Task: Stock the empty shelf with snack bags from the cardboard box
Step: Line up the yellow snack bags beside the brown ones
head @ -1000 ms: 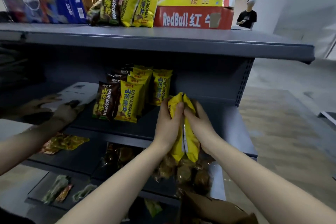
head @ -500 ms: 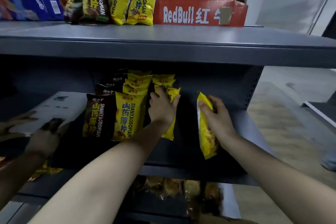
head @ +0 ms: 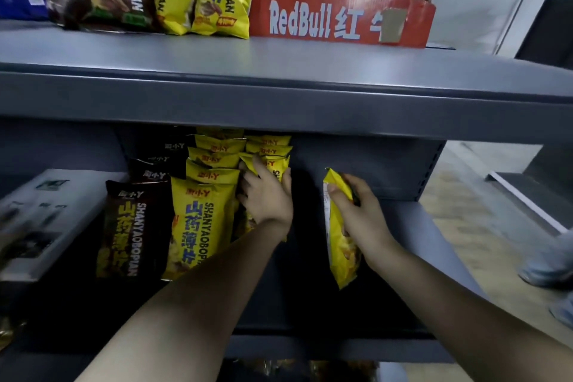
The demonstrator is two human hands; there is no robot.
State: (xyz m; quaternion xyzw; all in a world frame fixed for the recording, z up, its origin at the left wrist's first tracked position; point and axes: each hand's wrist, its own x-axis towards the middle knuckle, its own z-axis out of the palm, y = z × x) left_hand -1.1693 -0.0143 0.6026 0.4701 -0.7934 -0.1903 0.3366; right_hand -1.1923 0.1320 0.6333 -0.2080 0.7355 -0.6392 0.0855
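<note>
Though apart, left hand (head: 267, 197) and right hand (head: 363, 218) on yellow bags (head: 339, 257)

The grey metal shelf (head: 434, 226) carries upright snack bags on its left part: a dark brown row (head: 130, 226) at the left, then a yellow row (head: 198, 220) and one more yellow row to its right, all running far toward the back wall. A yellow bag (head: 273, 166) stands at the near end of that right row, gripped by the left hand (head: 266, 198). An edge-on yellow bag (head: 339, 254), upright, is held by the right hand (head: 362, 214) above the bare right part, apart from the rows.
</note>
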